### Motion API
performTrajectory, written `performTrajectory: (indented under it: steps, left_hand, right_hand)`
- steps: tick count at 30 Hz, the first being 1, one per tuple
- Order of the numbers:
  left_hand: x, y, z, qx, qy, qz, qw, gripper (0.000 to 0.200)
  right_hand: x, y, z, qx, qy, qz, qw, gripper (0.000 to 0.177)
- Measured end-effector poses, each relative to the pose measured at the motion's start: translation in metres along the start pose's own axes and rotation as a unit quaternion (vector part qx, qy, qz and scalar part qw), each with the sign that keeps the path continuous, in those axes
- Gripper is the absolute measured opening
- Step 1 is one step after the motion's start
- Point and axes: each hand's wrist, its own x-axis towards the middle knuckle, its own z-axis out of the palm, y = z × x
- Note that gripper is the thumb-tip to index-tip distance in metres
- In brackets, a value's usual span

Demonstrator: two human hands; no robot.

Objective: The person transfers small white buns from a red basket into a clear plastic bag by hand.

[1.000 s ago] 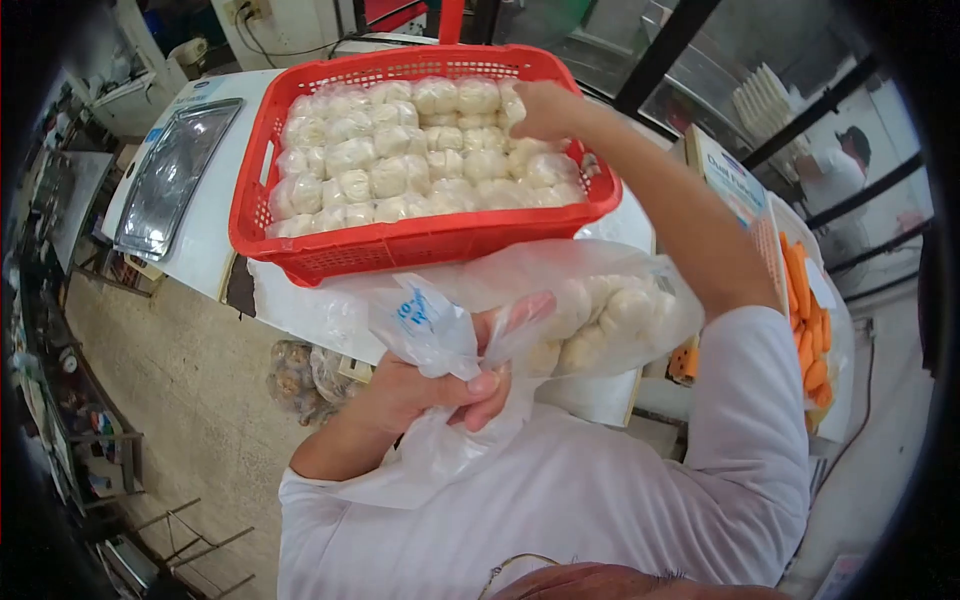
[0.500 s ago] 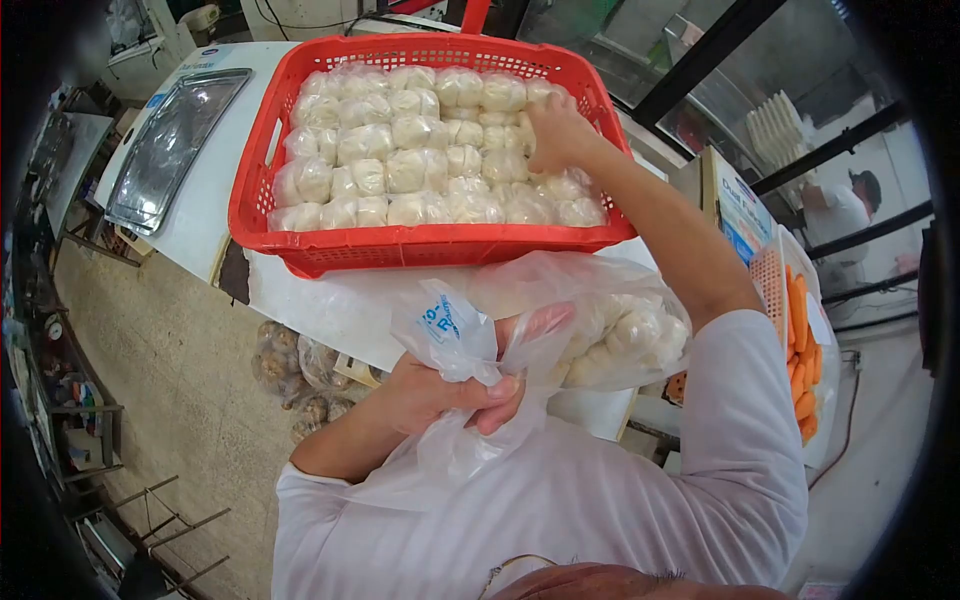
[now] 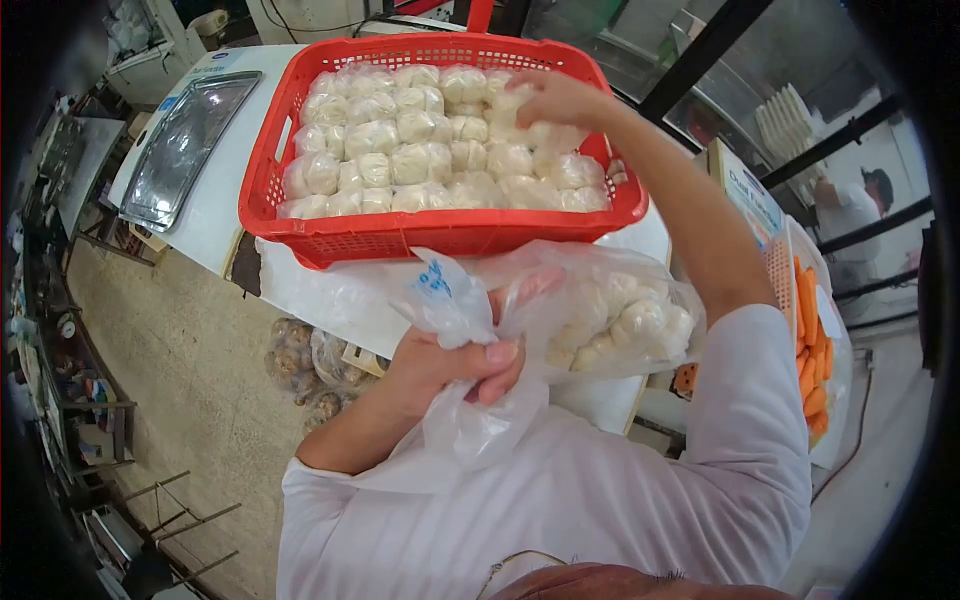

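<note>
My left hand (image 3: 455, 370) is closed around the gathered neck of a clear plastic bag (image 3: 530, 345) with blue print on one end. White round buns (image 3: 640, 325) sit in its right part, resting by the table edge. My right hand (image 3: 560, 102) reaches into the right back part of a red plastic basket (image 3: 400, 238), above small clear packs of white buns (image 3: 420, 125). Its fingers bend downward over the packs and are blurred; whether they grip a pack cannot be made out. The packs fill the basket in rows.
A shiny metal tray (image 3: 190, 148) lies on the white table (image 3: 325, 290) at left. Bags of brown round produce (image 3: 292, 360) rest below the table. Carrots (image 3: 812, 350) stand in a container at right. Another person (image 3: 850, 215) is behind the dark-framed glass.
My right hand has shifted slightly within the basket, and its fingers now reach further left. The left hand keeps its hold on the bag. The whole view has shifted a little.
</note>
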Motion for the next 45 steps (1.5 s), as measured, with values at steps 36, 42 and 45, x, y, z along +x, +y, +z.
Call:
performTrajectory:
  steps: [36,42,45]
  left_hand:
    - [-0.003,0.008,0.039,0.009,0.099,0.099,0.99,0.078]
    - [-0.005,0.018,0.026,0.018,0.03,0.004,0.999,0.088]
    - [0.0,0.019,0.016,0.017,-0.011,-0.008,1.0,0.089]
  right_hand:
    - [-0.295,-0.03,-0.064,0.205,-0.005,0.061,0.977,0.037]
    - [-0.12,-0.056,-0.067,-0.004,0.12,-0.107,0.987,0.04]
    - [-0.01,-0.038,-0.02,-0.203,0.1,-0.19,0.955,0.044]
